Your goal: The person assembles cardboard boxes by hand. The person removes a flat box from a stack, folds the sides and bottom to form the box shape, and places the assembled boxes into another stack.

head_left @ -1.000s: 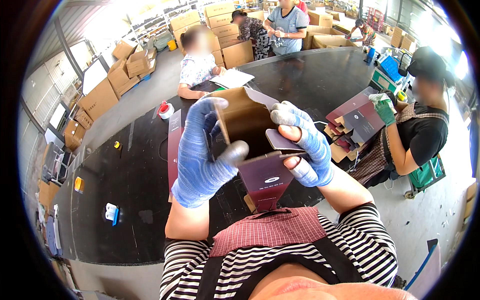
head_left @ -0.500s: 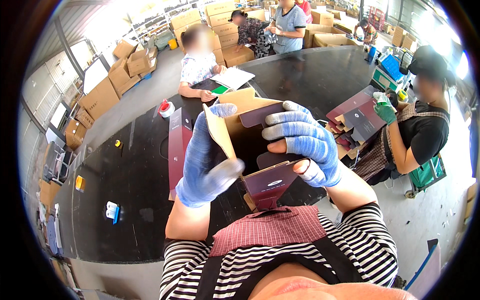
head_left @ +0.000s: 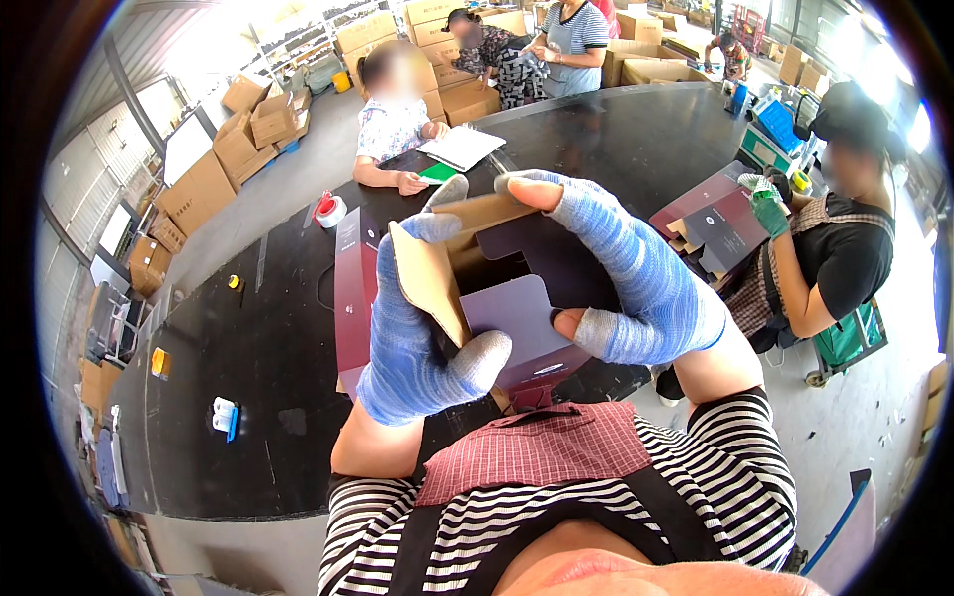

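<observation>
Held up at chest height, close to body: maroon carton [head_left: 517, 308], half-formed, kraft-brown inside. Vs 1 s ago, now opened wider and swung so the hollow faces up; front flap w/ rounded corners folded down across the opening, so forming looks well underway, closing flaps prob. next. Left hand [head_left: 417, 338] in blue knit glove w/ grey-coated tips, clamped on left wall, thumb pressing lower edge, fingers over the brown side flap. Right hand [head_left: 636, 288], same glove, wrapped round right wall, thumb on front flap, index stretched along top edge. Card: thin, stiff, matte outside, raw fibre inside, crisp creases. Beyond: flat maroon blank [head_left: 355, 288] lying on black table [head_left: 248, 397], smooth, dull sheen. Further: red-and-white tape roll [head_left: 329, 209]. Right: co-worker in green glove [head_left: 767, 211] w/ more maroon blanks. Far: stacked brown boxes [head_left: 248, 129].
</observation>
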`<action>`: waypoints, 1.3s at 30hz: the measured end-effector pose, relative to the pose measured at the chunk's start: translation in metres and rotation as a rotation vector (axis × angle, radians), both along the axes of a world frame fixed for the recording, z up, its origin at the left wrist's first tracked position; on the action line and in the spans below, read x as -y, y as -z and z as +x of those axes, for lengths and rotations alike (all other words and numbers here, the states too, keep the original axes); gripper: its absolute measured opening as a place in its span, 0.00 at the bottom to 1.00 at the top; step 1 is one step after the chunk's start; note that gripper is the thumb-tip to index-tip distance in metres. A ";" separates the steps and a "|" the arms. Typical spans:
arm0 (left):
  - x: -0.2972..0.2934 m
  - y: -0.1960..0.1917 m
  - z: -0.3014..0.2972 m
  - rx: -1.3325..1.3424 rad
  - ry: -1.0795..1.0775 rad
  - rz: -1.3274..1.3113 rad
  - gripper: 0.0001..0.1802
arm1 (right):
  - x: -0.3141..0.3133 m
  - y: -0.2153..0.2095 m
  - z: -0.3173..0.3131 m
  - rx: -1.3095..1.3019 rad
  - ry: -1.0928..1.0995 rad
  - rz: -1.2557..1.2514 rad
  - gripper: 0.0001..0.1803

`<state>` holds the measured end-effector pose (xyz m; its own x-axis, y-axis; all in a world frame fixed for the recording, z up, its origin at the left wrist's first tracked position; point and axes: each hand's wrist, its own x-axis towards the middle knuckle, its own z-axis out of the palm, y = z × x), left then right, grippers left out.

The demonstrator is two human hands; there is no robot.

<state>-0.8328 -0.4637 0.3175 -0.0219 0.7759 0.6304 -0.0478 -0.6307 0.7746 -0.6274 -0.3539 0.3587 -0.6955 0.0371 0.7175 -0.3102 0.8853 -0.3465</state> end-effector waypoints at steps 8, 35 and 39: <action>-0.016 0.012 -0.005 -0.081 -0.172 0.289 0.52 | -0.003 -0.003 -0.001 -0.020 0.011 0.081 0.30; -0.013 -0.026 -0.022 -0.768 -0.386 0.513 0.28 | -0.004 0.026 -0.005 -0.218 0.044 0.005 0.33; -0.017 -0.023 -0.025 -0.771 -0.377 0.559 0.24 | -0.005 0.063 -0.015 -0.177 -0.076 -0.430 0.60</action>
<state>-0.8576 -0.4465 0.3403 0.3606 0.3935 0.8456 0.6149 -0.7820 0.1016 -0.6420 -0.3488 0.2962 -0.5760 0.3108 0.7561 -0.4562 0.6453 -0.6128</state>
